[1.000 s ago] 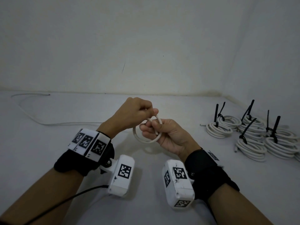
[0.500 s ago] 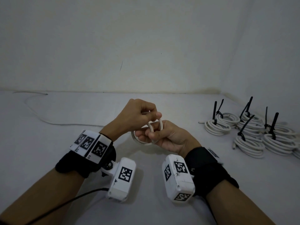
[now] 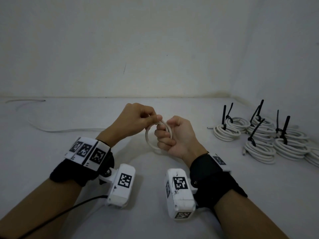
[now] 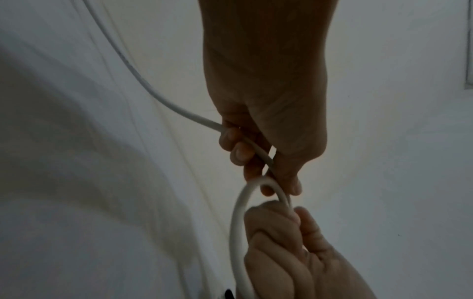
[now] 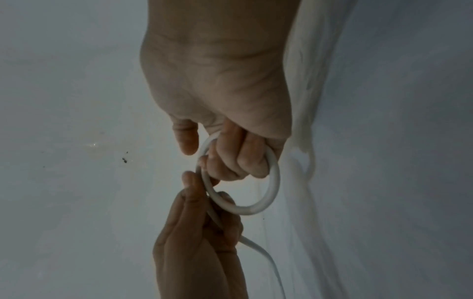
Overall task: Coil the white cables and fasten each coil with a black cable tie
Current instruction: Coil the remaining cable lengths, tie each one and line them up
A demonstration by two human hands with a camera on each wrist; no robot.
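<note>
So the thin white round cable (image 3: pixel 156 135) has just a small loop or two in it so far, held up above the pale grey worktop (image 3: pixel 172 195) between both hands. The right hand (image 3: pixel 176 137) has its fingers (image 5: pixel 240 155) curled through the loop, making a fist around it, which looks like the anchor so the coil keeps its size. The left hand (image 3: pixel 136 119) pinches the free run of cable right at the top of the loop, thumb against fingers (image 4: pixel 238 149), and I'd guess it's feeding the next turn over. The slack tail (image 3: pixel 69 129) trails off left across the worktop toward the back wall, so there's plenty left to wind.

Over on the right sits a heap of finished white cable coils (image 3: pixel 262 140), each cinched with a black cable tie (image 3: pixel 255 130) sticking up. Parked out of the way, makes sense. I can't see a loose tie anywhere near the hands, so fastening this one is a fair way off.
</note>
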